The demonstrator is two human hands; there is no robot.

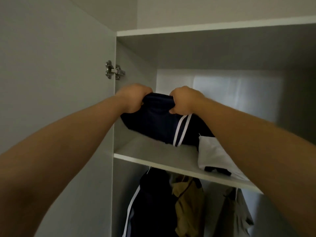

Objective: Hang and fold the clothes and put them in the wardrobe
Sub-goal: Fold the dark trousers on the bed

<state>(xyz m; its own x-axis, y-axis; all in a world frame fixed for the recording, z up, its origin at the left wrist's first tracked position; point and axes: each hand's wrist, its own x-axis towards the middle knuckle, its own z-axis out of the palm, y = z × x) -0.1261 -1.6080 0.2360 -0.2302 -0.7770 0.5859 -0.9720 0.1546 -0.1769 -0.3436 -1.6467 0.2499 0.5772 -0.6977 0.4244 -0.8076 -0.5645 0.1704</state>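
Observation:
A folded dark navy garment with two white stripes (157, 124) hangs just above the wardrobe's upper shelf (153, 161), its lower edge near the shelf board. My left hand (132, 98) grips its far left corner with curled fingers. My right hand (183, 100) grips the far right corner the same way. Both arms reach up into the shelf opening. A folded white garment (213, 154) lies on the shelf to the right, partly behind my right forearm, with a small dark piece (217, 169) at its front edge.
The open wardrobe door (56, 82) stands at the left, held by a metal hinge (114, 71). Below the shelf hang a navy striped garment (150, 206), a tan one (188, 206) and a grey-beige one (237, 212). The top panel (205, 29) closes the compartment above.

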